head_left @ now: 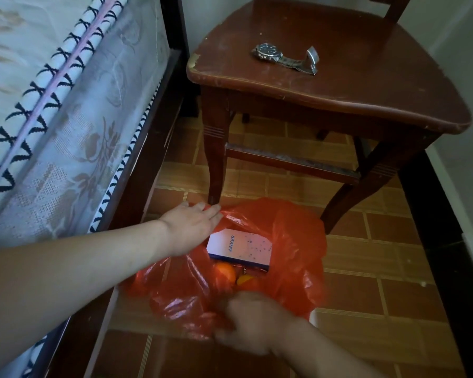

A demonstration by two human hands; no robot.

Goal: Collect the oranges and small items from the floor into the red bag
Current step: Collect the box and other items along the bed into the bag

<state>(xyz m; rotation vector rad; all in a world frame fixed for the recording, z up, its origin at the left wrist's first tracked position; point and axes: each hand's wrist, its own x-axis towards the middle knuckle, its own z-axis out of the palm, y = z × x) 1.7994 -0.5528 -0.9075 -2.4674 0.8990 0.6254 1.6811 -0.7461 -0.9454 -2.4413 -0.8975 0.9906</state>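
The red plastic bag lies open on the tiled floor in front of the chair. Inside it I see a white and blue Anker box and two oranges just below the box. My left hand reaches over the bag's far left rim, fingers fairly straight and touching the plastic near the chair leg. My right hand is blurred at the bag's near edge, its fingers curled into the red plastic.
A dark wooden chair stands right behind the bag, with a metal wristwatch on its seat. A bed with a patterned mattress and wooden frame runs along the left. A dark skirting strip and wall border the right.
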